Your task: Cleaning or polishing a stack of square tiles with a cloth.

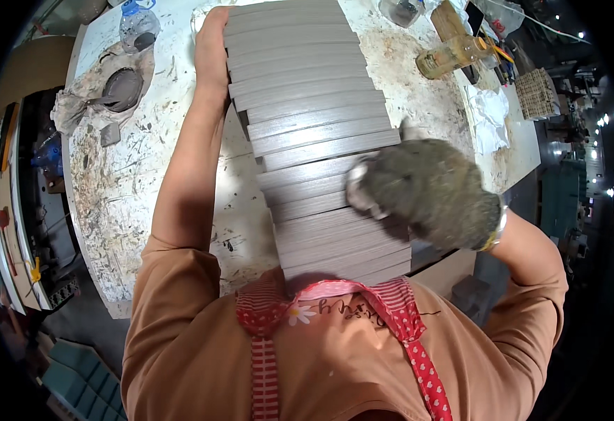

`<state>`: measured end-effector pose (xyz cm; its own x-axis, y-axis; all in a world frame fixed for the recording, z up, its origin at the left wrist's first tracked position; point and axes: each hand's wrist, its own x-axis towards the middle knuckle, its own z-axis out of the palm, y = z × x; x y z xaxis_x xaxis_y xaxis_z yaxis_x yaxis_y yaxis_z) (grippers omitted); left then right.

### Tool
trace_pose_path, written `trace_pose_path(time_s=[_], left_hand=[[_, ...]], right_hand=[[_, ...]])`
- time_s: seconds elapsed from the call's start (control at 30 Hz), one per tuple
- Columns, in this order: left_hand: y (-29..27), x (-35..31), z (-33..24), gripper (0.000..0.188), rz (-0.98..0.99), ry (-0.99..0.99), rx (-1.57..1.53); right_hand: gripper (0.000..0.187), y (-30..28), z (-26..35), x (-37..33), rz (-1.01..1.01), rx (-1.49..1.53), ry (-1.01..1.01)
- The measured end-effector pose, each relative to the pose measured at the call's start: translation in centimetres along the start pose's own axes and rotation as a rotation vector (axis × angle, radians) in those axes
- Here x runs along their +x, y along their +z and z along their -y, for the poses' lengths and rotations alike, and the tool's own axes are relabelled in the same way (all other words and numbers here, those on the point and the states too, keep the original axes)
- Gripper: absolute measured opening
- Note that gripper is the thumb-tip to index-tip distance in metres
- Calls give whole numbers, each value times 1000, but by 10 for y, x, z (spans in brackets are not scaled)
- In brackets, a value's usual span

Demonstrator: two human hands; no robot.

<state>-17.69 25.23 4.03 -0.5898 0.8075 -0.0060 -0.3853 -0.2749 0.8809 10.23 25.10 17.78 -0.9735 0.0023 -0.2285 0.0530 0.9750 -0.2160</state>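
Note:
A long row of grey wood-grain strips (314,133) lies side by side in front of me, running from my chest to the far edge of the view. My bare left hand (212,45) rests against the far left side of the row, its fingers mostly hidden. My right hand (426,189) wears a dirty, dark green-grey glove and is smeared by motion. Its fingers are closed on a whitish wad (361,189), perhaps cloth, which presses on the strips near the row's right side.
Left on the paint-stained white table (117,210) sit a dish of grey paste (121,90) on a crumpled cloth and a clear blue-capped bottle (138,28). A bottle of yellowish liquid (447,57), white paper (488,119) and a woven basket (537,95) are at the right.

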Motion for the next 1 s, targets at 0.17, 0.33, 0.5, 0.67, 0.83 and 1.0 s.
trace_pose_path(time_s=[0.17, 0.33, 0.5, 0.67, 0.83, 1.0], left_hand=[[5, 0, 6, 35, 70, 144, 251], [10, -9, -5, 35, -10, 32, 119], [5, 8, 9, 35, 57, 91, 84], [6, -5, -3, 35, -27, 36, 138], [17, -2, 2, 37, 6, 42, 101], [-4, -3, 5, 37, 73, 192, 270]], right_hand=[[38, 7, 2, 10, -65, -27, -59], [43, 22, -10, -4, -181, 53, -66], [36, 43, -17, 0, -196, 603, -9], [44, -10, -29, -20, 55, -131, 45], [42, 22, -12, -3, -256, 114, -22], [35, -7, -7, 7, -26, -151, 28]])
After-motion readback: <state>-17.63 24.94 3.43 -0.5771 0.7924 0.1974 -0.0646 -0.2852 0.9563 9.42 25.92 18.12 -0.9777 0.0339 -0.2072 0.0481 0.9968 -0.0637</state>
